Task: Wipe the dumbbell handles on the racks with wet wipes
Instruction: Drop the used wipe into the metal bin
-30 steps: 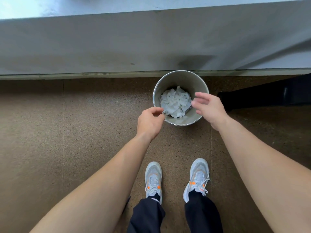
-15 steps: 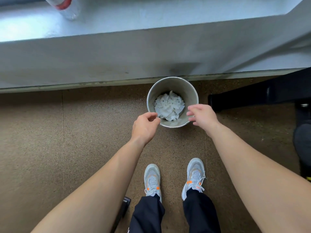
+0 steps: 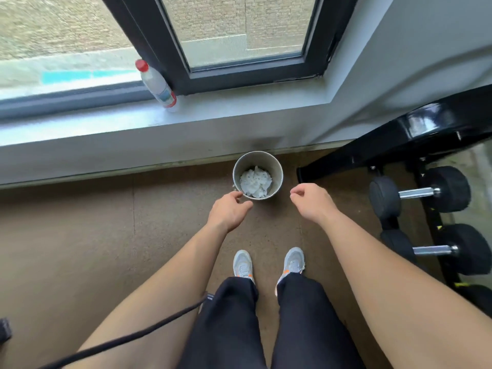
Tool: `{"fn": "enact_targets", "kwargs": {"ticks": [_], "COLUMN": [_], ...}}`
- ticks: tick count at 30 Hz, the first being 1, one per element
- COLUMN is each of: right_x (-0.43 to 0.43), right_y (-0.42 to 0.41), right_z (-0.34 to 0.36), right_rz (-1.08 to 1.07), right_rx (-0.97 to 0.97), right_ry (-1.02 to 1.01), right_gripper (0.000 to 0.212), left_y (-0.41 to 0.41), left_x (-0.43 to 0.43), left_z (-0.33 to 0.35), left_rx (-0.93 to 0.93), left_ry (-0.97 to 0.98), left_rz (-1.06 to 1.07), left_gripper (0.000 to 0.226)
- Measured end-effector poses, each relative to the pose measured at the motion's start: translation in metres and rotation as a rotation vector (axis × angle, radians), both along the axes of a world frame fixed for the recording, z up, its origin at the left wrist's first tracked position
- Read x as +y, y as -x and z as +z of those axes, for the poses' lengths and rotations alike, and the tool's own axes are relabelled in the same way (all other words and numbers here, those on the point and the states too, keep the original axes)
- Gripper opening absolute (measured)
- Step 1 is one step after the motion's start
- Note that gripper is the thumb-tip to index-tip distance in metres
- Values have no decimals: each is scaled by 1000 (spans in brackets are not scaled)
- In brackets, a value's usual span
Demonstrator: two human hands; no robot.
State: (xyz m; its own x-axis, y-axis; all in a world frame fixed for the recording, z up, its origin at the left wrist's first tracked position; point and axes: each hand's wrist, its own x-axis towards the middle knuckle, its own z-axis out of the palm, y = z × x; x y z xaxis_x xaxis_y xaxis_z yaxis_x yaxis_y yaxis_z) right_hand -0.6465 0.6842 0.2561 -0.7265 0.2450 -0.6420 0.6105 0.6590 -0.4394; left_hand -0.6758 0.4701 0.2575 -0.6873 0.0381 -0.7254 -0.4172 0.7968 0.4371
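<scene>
Right hand (image 3: pixel 312 202) now beside wipe-filled bucket (image 3: pixel 277 169)

Left hand (image 3: pixel 229 211), right hand (image 3: pixel 312 202) loosely curled near bin (image 3: pixel 278 169) of wipes (image 3: pixel 255 182); dumbbells (image 3: pixel 418 193) right.

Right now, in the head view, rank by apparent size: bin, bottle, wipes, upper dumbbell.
1. upper dumbbell
2. bin
3. bottle and wipes: too alike to rank; the bottle is longer, the wipes wider.

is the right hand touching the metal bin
Apart. The head view shows a strip of brown floor between the right hand and the metal bin; the hand holds nothing.
</scene>
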Motion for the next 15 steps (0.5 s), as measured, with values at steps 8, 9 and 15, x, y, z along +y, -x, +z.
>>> {"fn": "enact_targets", "kwargs": {"ticks": [8, 9, 15], "right_x": [-60, -70, -125], "right_y": [-67, -76, -151], "right_z": [99, 101, 102], "right_rz": [399, 464, 894], "right_rx": [51, 54, 84], "right_ry": [-82, -81, -101], "right_gripper": [31, 30, 28], "left_y": [-113, -129, -260], "left_x": [-55, -63, -106], "left_z": [102, 106, 112], "left_rx": [121, 136, 108], "left_ry": [50, 62, 138], "left_rz": [137, 180, 464], "left_gripper": [57, 58, 59]}}
